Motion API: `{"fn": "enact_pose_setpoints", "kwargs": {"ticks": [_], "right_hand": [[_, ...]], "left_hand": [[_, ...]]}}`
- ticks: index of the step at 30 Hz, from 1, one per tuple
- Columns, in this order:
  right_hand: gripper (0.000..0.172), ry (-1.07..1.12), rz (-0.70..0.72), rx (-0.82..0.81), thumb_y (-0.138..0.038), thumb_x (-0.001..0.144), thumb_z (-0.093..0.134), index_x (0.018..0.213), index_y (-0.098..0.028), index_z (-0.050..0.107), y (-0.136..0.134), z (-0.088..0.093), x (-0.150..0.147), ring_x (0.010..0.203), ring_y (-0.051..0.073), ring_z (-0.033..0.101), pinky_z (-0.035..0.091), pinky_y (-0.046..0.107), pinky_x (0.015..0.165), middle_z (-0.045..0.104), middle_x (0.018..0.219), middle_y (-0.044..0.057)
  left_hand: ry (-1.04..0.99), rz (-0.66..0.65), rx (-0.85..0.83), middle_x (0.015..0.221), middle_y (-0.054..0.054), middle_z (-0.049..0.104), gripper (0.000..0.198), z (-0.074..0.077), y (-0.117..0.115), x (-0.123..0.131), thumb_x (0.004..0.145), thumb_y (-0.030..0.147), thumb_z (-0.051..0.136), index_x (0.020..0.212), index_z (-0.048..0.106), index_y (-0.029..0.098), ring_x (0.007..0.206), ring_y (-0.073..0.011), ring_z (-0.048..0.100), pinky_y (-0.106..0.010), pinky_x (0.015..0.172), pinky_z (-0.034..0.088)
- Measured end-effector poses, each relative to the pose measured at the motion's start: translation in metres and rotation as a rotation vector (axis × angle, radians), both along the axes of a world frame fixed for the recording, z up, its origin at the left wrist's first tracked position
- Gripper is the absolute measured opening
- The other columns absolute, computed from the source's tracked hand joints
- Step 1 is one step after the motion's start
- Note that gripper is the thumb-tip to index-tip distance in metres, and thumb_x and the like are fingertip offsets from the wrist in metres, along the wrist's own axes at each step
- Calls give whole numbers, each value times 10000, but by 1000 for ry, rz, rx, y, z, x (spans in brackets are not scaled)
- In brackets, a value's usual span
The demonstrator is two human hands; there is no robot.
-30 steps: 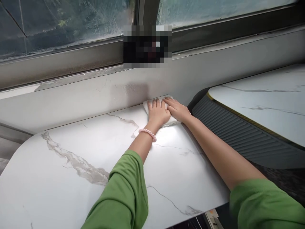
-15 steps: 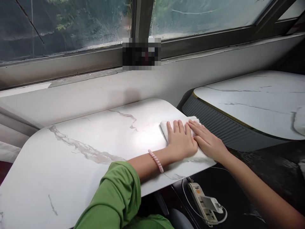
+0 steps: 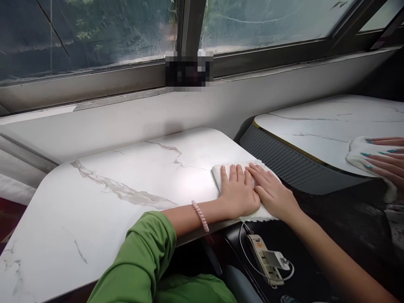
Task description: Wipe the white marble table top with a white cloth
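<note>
A white cloth (image 3: 260,215) lies folded at the right end of the white marble-patterned tabletop (image 3: 126,164). Both my hands rest flat on it, side by side. The fingers of my left hand (image 3: 238,191) are stretched out and a little spread, and a pink coiled band circles that wrist. Against its thumb side lies my right hand (image 3: 276,194), with fingers extended over the cloth's upper part. The cloth's lower edge hangs past the near edge of the table. Much of the cloth is hidden beneath my palms.
On the right, another person's hand (image 3: 386,156) presses a white cloth (image 3: 356,153) on a second marble-patterned table (image 3: 309,122). Below my hands, a power strip (image 3: 263,256) with a plugged-in charger lies on a dark surface. Windows (image 3: 120,33) run behind the low wall.
My hands and the cloth have slid toward the near edge of the table, so the cloth now overhangs it. The other person's hand has come into view at right with its cloth.
</note>
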State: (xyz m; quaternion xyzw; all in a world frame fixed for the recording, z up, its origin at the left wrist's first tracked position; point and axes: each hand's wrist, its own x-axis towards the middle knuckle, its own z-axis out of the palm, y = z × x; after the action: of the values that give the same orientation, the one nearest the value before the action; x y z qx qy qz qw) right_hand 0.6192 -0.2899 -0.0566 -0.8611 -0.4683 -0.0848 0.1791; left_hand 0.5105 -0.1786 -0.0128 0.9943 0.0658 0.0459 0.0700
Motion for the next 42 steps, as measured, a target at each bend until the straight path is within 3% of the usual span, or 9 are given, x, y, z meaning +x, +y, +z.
{"fn": "enact_pose_setpoints", "kwargs": {"ticks": [6, 16, 22, 34, 42], "right_hand": [[581, -44, 41, -14, -214, 867, 277, 1432, -182, 409, 41, 1, 8, 1370, 252, 381, 330, 500, 1122, 466, 1459, 90], [551, 30, 61, -94, -245, 883, 277, 1386, -95, 446, 191, 20, 40, 1395, 249, 334, 290, 465, 1140, 407, 1492, 135], [535, 6, 104, -108, -209, 882, 273, 1373, -90, 449, 243, 25, 51, 1388, 237, 346, 301, 445, 1134, 417, 1488, 131], [557, 5, 150, -58, -227, 872, 255, 1376, -96, 452, 260, 21, 64, 1379, 221, 357, 292, 421, 1135, 429, 1480, 120], [562, -10, 198, -62, -218, 871, 258, 1384, -91, 451, 237, 19, 50, 1385, 230, 355, 310, 432, 1128, 428, 1483, 114]], "left_hand": [[-20, 70, 6, 1555, -144, 260, 590, -3, 33, 5, 960, 331, 231, 1479, 267, 54, 1444, -286, 190, -534, 1175, 95], [-33, 243, 36, 1554, -87, 287, 544, -9, 159, 46, 955, 282, 238, 1472, 311, 128, 1439, -209, 217, -461, 1187, 79], [-54, 331, 34, 1545, -90, 307, 538, -8, 202, 59, 956, 260, 235, 1470, 319, 125, 1426, -207, 243, -462, 1187, 88], [-69, 382, 58, 1530, -86, 333, 520, -8, 216, 65, 957, 258, 237, 1454, 341, 150, 1412, -210, 259, -467, 1183, 104], [-62, 410, 83, 1542, -122, 303, 536, -6, 189, 46, 962, 261, 235, 1470, 314, 111, 1427, -231, 239, -480, 1181, 95]]}}
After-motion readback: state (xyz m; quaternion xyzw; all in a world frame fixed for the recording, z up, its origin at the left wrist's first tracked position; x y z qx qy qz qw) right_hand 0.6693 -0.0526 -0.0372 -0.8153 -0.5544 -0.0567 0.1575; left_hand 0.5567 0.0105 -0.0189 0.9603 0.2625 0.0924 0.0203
